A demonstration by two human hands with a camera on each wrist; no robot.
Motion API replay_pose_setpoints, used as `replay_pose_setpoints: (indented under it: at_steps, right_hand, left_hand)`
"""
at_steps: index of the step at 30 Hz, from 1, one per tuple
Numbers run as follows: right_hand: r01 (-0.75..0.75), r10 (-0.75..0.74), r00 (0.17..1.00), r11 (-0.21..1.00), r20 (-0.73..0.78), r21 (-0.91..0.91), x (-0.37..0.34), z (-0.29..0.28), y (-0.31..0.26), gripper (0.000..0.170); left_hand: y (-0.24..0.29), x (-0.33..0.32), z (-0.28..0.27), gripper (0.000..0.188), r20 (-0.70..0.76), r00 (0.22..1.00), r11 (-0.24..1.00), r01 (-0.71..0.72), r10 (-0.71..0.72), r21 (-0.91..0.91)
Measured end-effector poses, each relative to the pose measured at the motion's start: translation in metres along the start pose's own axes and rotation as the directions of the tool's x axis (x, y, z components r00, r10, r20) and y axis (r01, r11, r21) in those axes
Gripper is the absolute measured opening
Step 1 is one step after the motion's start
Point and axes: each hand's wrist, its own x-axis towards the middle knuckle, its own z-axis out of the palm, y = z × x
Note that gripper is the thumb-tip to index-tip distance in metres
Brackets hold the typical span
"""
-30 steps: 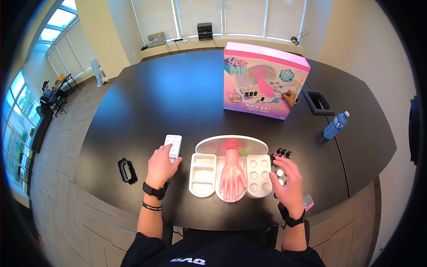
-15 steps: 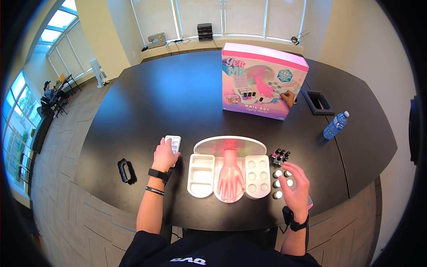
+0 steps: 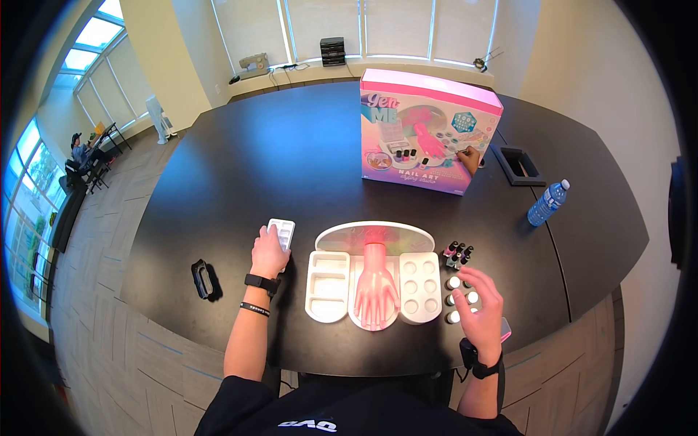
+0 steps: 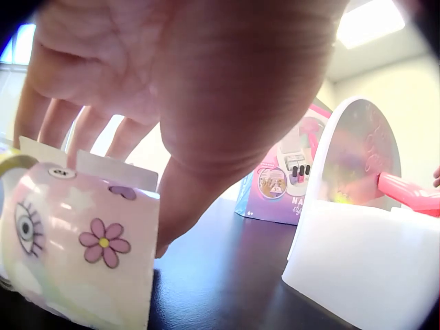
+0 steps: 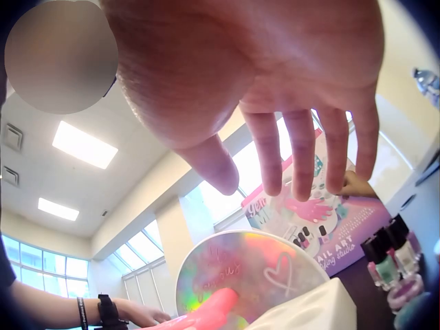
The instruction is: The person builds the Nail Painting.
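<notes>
My left hand (image 3: 269, 253) lies over the near part of a white compartment tray (image 3: 283, 231); its fingers look straight, the thumb along the right side. In the left wrist view, a pastel surface with an eye and a flower (image 4: 103, 268) stands close before the left hand's fingers (image 4: 82, 130). My right hand (image 3: 482, 312) hovers, fingers spread and holding nothing, beside white-lidded jars (image 3: 454, 283) and behind them black-capped polish bottles (image 3: 458, 254). Between my hands is a white station (image 3: 329, 309) with a pink model hand (image 3: 375, 291) and an iridescent back panel (image 5: 254, 268).
A pink and purple box (image 3: 429, 138) stands at the back, and a blue-labelled water bottle (image 3: 548, 203) at the right. A black ring-shaped item (image 3: 204, 280) lies at the left. A recessed black table socket (image 3: 518, 166) is behind the bottle. A person (image 3: 80, 149) sits far left.
My left hand has moved slightly forward over the white tray. My right hand has shifted a little right and toward me, uncovering more of the bottles and jars.
</notes>
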Motion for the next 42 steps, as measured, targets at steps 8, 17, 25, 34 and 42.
replay_pose_setpoints:
  at_steps: [8, 17, 25, 34, 42]
  right_hand:
    - [0.0, 0.0, 1.0, 1.0, -0.007, 0.008, -0.002, 0.001, -0.001, 0.029]
    - [-0.024, 0.024, 1.0, 1.0, -0.004, -0.015, -0.003, 0.002, -0.004, 0.03]
    - [-0.008, 0.008, 1.0, 1.0, 0.006, -0.008, -0.004, 0.006, -0.003, 0.03]
    - [0.0, 0.0, 1.0, 1.0, 0.013, -0.016, -0.006, 0.005, -0.002, 0.03]
    - [0.014, -0.014, 1.0, 1.0, 0.026, -0.01, -0.008, 0.005, -0.001, 0.031]
  left_hand:
    - [0.018, -0.012, -0.018, 0.084, -0.305, 0.947, 0.985, -0.141, 0.104, -0.103]
    - [0.051, -0.05, -0.048, 0.096, -0.477, 0.868, 0.901, -0.311, 0.14, -0.302]
    - [0.086, -0.087, -0.05, 0.119, -0.461, 0.881, 0.816, -0.34, 0.103, -0.467]
    - [0.097, -0.091, -0.037, 0.126, -0.429, 0.878, 0.859, -0.378, 0.213, -0.347]
    - [0.105, -0.091, -0.031, 0.11, -0.44, 0.874, 0.856, -0.38, 0.207, -0.351]
